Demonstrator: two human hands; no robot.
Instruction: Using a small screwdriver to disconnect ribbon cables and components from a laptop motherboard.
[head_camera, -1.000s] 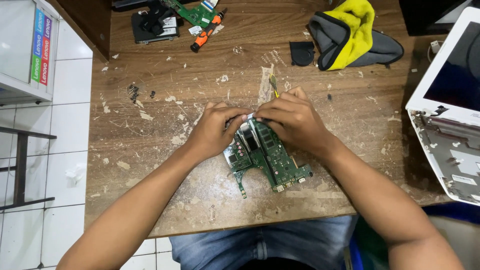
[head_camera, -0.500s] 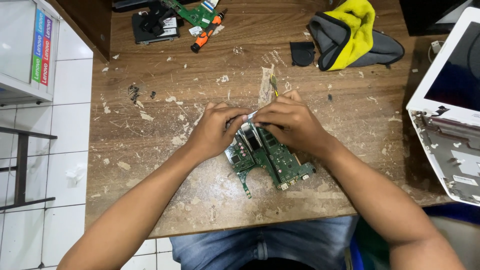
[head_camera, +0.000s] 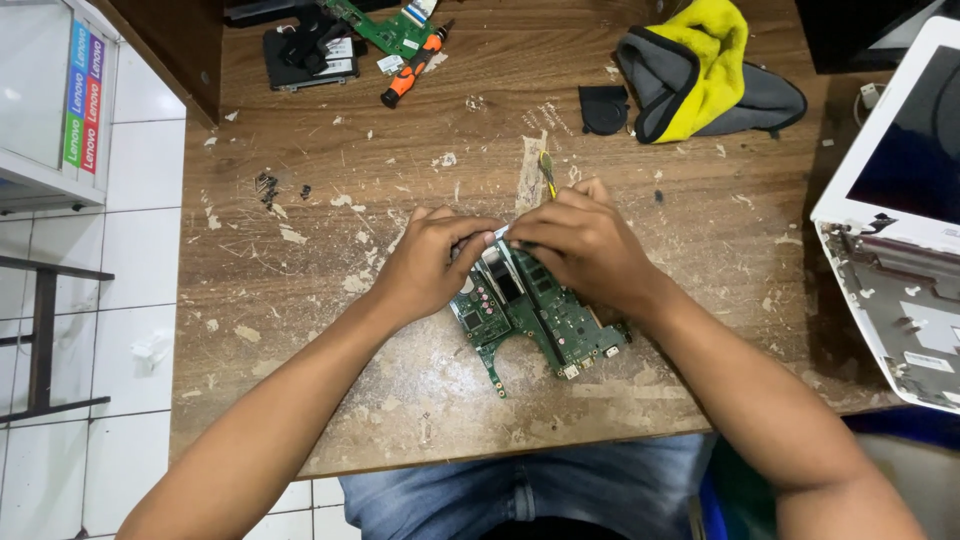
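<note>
Two hands meet over a green circuit board (head_camera: 535, 320) lying at the middle of the worn wooden counter (head_camera: 300, 330): the left hand (head_camera: 430, 265) and right hand (head_camera: 585, 245) pinch a small pale strip (head_camera: 500, 233) together at its top edge. Beyond lie an orange-handled screwdriver (head_camera: 412, 72), a yellow-grey cloth (head_camera: 705, 65), and an opened white laptop (head_camera: 900, 220) at right.

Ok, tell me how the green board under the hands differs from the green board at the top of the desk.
The near board lies mid-desk with both hands on it, left hand and right hand; the far board lies untouched at the desk's back edge. The near board shows nearly whole; the far board is cut off by the frame. An orange-handled screwdriver lies beside the far board, none by the near one. Both are green circuit boards lying flat on the wooden desk.
</note>
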